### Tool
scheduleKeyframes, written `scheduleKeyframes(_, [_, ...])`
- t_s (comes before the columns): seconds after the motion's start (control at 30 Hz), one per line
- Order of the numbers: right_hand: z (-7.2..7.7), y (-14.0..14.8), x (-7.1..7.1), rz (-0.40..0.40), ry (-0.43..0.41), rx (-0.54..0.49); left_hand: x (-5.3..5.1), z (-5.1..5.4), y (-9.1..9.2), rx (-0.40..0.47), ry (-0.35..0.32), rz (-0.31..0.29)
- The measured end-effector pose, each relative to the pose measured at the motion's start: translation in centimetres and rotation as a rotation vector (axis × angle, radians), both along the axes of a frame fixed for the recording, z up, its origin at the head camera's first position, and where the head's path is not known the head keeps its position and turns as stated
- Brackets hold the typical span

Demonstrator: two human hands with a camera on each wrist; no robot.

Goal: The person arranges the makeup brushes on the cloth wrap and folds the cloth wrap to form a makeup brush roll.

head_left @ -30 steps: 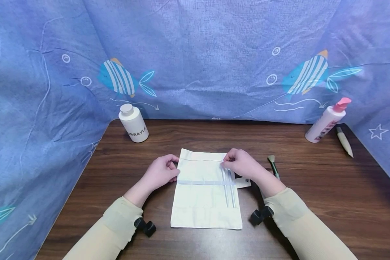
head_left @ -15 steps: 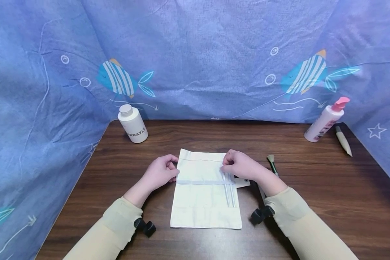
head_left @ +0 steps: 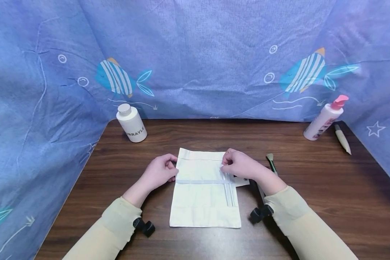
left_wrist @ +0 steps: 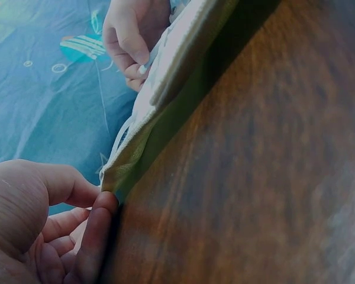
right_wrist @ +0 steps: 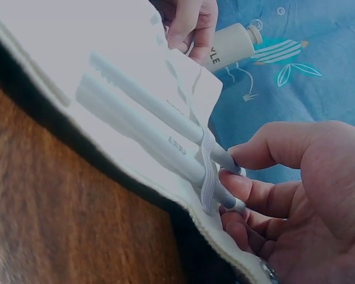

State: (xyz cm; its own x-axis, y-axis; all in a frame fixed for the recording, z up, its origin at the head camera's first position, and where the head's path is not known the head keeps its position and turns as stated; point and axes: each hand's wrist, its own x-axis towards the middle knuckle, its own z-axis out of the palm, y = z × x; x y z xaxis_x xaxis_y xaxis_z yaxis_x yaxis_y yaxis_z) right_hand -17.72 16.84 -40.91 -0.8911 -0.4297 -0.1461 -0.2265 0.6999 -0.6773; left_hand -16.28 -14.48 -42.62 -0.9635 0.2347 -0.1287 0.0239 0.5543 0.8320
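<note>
And here the left hand (head_left: 159, 170) pinches the left edge of the cream cloth pouch (head_left: 201, 213), presumably steadying it, while the right hand (head_left: 240, 164) pinches a rod's end between thumb and finger! Two slim, pale rods (right_wrist: 160, 106) run beneath an elastic band (head_left: 198, 181), likely keeping them aligned. The pouch, rectangular and faintly creased, lies unfolded mid-tabletop (head_left: 195, 245).
</note>
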Motion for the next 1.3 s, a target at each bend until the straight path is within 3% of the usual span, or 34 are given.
scheduleKeyframes(0.77, [0.0,0.0,0.2,0.026,0.037,0.012,0.0,0.0,0.1,0.010,-0.014,0.011])
scheduleKeyframes(1.07, [0.1,0.2,0.0,-0.051,-0.011,-0.067,0.1,0.1,0.2,0.024,-0.010,0.001])
scheduleKeyframes(1.3, [2.1,1.6,0.0,-0.151,-0.001,-0.141,0.1,0.2,0.3,0.015,-0.007,0.012])
